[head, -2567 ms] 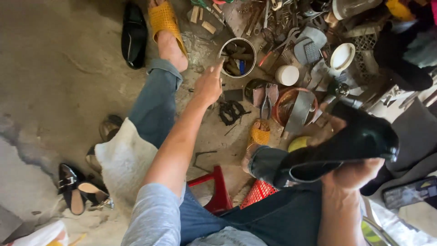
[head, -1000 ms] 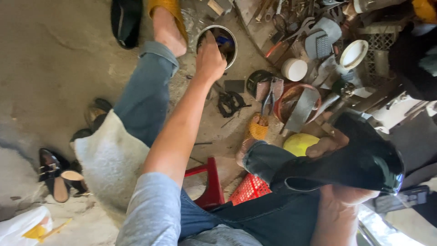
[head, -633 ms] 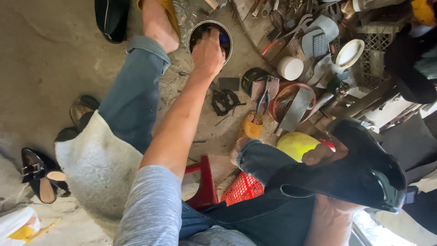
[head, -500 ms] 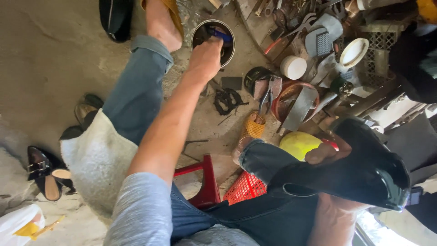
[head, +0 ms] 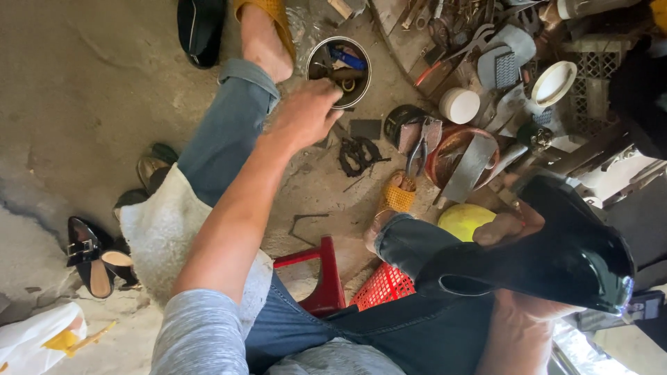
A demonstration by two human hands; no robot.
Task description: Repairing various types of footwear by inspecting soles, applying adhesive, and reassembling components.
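Left hand (head: pixel 306 111): arm stretched out over the left knee, fingers loosely curled and together, knuckles up, at the near rim of a round metal tin (head: pixel 339 69). Whether the fingertips pinch anything cannot be told; they hold nothing that shows.

Metal tin: stands on the concrete floor (head: pixel 83 90) just beyond the left hand, open at the top, holding small tools, one with a blue handle.

Right hand (head: pixel 521 278): closed around a glossy black shoe (head: pixel 556 253), the thumb lying over its upper edge, the palm beneath the sole. The shoe is held above the right thigh, well apart from the left hand, its toe pointing away to the right.

Between the two hands, on the floor: a tangle of black straps (head: pixel 360 153), pliers (head: pixel 420 142), a rust-coloured bowl (head: pixel 455 149) with a flat metal blade across it, a white round lid (head: pixel 459 105) and a yellow rounded object (head: pixel 464 221) just beside the right hand.

Below the left forearm: a white cloth (head: pixel 163 232) spread on the left leg, a red plastic stool (head: pixel 316 278).

Far left of the left arm: a black buckled shoe (head: pixel 87 253) lying on the floor.

Beyond the left hand: a foot in a yellow sandal (head: pixel 267 28), a black shoe (head: pixel 200 28) beside it.
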